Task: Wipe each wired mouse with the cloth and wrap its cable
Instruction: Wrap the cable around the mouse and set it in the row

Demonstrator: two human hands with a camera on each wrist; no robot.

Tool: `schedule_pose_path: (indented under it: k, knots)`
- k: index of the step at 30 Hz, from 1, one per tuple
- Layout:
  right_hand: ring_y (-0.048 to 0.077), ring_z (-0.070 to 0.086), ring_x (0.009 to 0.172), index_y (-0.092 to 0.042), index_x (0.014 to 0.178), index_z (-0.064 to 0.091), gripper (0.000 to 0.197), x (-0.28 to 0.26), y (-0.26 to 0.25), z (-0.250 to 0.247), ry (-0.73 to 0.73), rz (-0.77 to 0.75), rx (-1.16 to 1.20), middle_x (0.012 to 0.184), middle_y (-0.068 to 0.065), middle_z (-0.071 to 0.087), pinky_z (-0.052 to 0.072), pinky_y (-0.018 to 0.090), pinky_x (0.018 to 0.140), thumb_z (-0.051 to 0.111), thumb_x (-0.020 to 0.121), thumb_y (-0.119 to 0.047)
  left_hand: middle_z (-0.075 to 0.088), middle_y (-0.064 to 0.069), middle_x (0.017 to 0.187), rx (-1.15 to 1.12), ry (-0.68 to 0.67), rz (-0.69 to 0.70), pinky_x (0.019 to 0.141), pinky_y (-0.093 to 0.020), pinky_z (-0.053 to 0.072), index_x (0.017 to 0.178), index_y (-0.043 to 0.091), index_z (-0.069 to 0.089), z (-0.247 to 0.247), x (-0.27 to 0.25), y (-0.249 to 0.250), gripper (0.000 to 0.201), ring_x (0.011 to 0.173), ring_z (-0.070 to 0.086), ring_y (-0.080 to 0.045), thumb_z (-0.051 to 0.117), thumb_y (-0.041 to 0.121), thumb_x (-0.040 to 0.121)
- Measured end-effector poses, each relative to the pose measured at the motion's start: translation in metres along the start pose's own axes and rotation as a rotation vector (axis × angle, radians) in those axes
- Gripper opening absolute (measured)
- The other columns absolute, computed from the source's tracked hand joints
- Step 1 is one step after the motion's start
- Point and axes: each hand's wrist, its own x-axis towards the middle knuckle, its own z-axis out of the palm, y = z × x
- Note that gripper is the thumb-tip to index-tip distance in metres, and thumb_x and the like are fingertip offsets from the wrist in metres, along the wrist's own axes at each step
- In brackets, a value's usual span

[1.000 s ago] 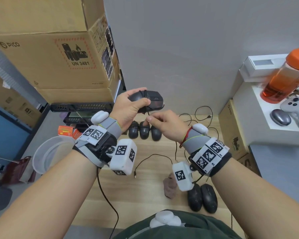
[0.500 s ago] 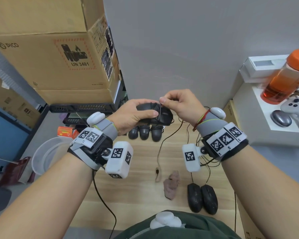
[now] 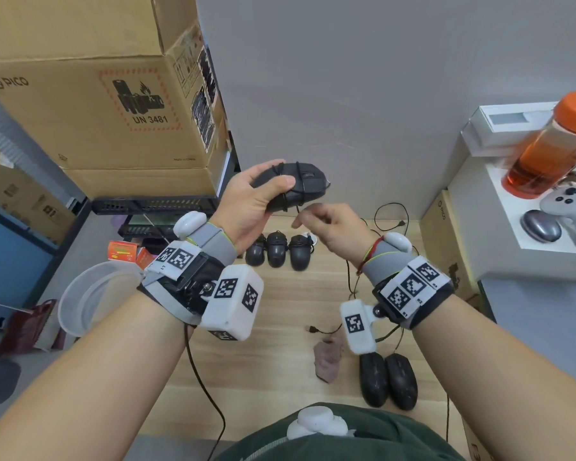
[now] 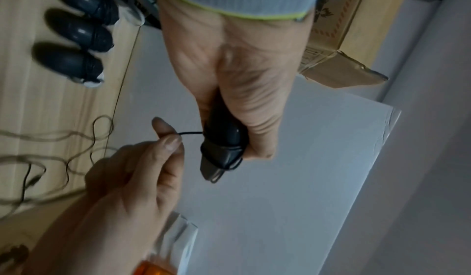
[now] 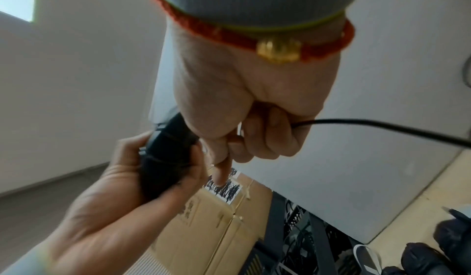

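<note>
My left hand (image 3: 280,172) holds a black wired mouse (image 3: 293,186) in the air in front of the wall, thumb on top. Several turns of its black cable (image 4: 190,132) lie round the body. Just below the mouse my right hand (image 3: 300,221) pinches that cable between thumb and forefinger, and the slack (image 5: 382,126) trails from the fist down to the table. The plug end (image 3: 311,328) lies on the wood. A crumpled pinkish cloth (image 3: 326,359) lies on the table near my body.
Three wrapped black mice (image 3: 276,249) stand in a row at the back of the wooden table (image 3: 280,377). Two more mice (image 3: 388,379) lie at the front right, with loose cables behind. Cardboard boxes (image 3: 90,104) stand at the left; a white shelf with an orange bottle (image 3: 552,144) at the right.
My right hand has come down from over the top of the mouse to just beneath it, carrying the cable round the body. My left hand has kept its hold on the mouse.
</note>
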Motion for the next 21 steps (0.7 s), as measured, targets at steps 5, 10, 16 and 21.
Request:
schedule_pose_path:
  k: [5,10,16,21]
  knots:
    - [0.007,0.032,0.051,-0.023,0.083,0.076,0.027,-0.002,-0.020,-0.002,-0.104,-0.062,-0.169,0.054,-0.007,0.039,0.029,0.023,0.054,0.056,0.099,-0.033,0.069,-0.008,0.120,0.409,0.101,0.041,0.083,-0.019,0.055,0.122,0.013,0.068,-0.020,0.010,-0.009,0.042,0.106,0.068,-0.017,0.083,0.009,0.082]
    - [0.007,0.043,0.053,-0.018,0.078,0.072,0.025,-0.004,-0.037,-0.024,-0.117,-0.126,-0.056,0.057,-0.006,0.051,0.038,0.024,0.057,0.060,0.098,-0.026,0.072,-0.003,0.116,0.665,-0.092,-0.023,0.097,-0.025,0.052,0.118,0.021,0.071,-0.028,0.006,-0.011,0.039,0.103,0.068,-0.010,0.086,0.020,0.081]
    - [0.003,0.032,0.043,-0.010,0.079,0.067,0.026,0.009,-0.035,-0.041,0.045,-0.115,0.016,0.042,-0.015,0.037,0.025,0.012,0.048,0.054,0.101,-0.017,0.072,-0.017,0.120,0.383,-0.320,-0.199,0.092,-0.030,0.057,0.131,0.008,0.062,-0.018,-0.011,-0.006,0.037,0.105,0.071,-0.025,0.067,0.010,0.094]
    - [0.007,0.046,0.057,-0.019,0.073,0.061,0.027,0.014,-0.009,-0.031,0.071,-0.048,0.177,0.059,-0.013,0.056,0.035,0.019,0.055,0.057,0.099,-0.018,0.071,-0.016,0.118,0.305,-0.344,-0.187,0.093,-0.030,0.057,0.130,0.007,0.062,-0.009,-0.015,0.000,0.044,0.104,0.071,-0.024,0.075,0.009,0.088]
